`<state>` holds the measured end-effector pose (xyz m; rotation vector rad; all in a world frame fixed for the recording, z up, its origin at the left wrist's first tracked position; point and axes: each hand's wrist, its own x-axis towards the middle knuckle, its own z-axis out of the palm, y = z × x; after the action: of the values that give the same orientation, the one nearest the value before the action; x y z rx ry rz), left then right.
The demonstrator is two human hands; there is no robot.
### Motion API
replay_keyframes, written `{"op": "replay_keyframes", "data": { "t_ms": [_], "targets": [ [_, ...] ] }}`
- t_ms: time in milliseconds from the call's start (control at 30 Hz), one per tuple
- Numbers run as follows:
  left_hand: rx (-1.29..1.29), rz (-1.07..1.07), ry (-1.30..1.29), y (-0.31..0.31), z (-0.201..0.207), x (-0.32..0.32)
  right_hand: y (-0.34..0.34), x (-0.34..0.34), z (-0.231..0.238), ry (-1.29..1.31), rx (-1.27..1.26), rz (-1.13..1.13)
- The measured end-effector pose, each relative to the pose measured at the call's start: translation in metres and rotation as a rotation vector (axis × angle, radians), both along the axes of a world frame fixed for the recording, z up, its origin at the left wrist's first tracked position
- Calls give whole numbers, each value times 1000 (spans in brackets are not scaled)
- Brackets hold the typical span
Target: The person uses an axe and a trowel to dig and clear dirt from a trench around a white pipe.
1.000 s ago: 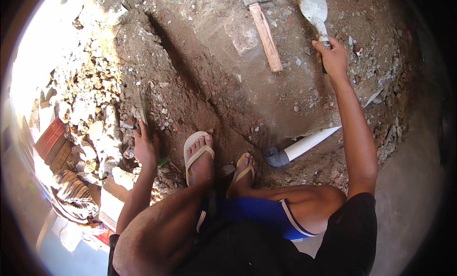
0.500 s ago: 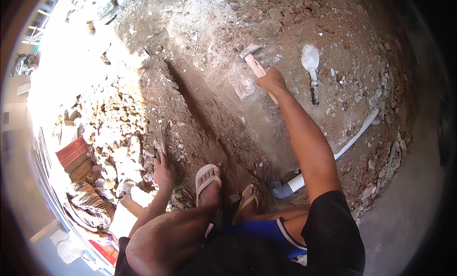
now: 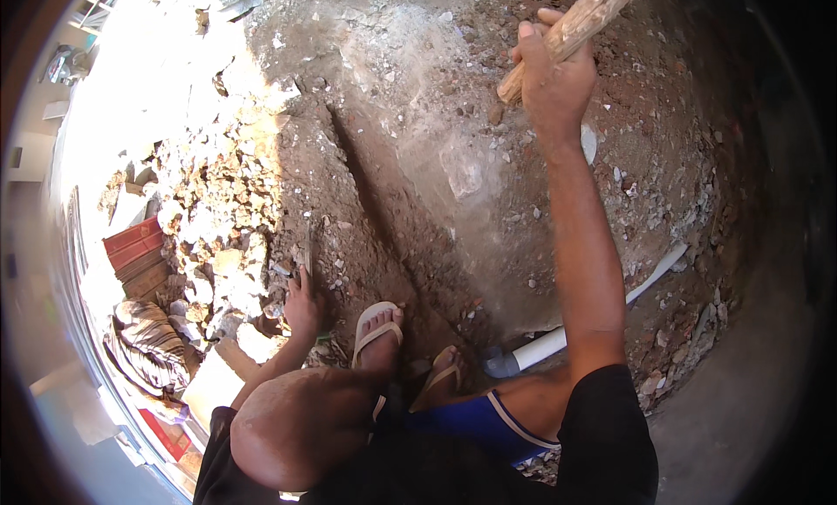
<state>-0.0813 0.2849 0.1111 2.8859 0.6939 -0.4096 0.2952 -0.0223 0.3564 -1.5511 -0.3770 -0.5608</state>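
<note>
My right hand (image 3: 558, 82) is closed round the wooden handle of a hammer (image 3: 586, 24), raised at the top of the view. Only a dark bit of its head shows at the upper edge. Beneath my right forearm lies a trowel (image 3: 589, 144), mostly hidden, with part of its pale blade showing. On the left, my left hand (image 3: 302, 311) is low over the rubble with its fingers stretched out. Their tips reach the near end of a thin grey metal bar (image 3: 309, 237) on the dirt; whether they press on it I cannot tell.
A narrow trench (image 3: 370, 200) runs through the soil toward my sandalled feet (image 3: 379, 335). Right of them lies a white pipe (image 3: 540, 348) with a grey-blue elbow. Broken rubble (image 3: 227, 200), red tiles (image 3: 135, 246) and a striped cloth (image 3: 150, 339) are at left.
My right hand has lifted the hammer off the ground, up and to the right, and the forearm now covers most of the trowel. My left hand stays by the metal bar.
</note>
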Motion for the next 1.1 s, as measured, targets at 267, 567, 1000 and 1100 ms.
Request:
{"op": "replay_keyframes", "data": {
  "t_ms": [267,567,1000,1100],
  "targets": [
    [18,-10,-3,-20,-12,21,-67,-26,-201,374,-355,-194],
    [-8,-17,36,-9,-6,7,-169,-123,-37,737,-732,-71],
    [6,-76,102,-2,2,0,-246,-601,-111,1960,-745,-253],
    [29,-76,94,10,9,2,-239,-646,-107,1860,-975,-162]
  ]
}}
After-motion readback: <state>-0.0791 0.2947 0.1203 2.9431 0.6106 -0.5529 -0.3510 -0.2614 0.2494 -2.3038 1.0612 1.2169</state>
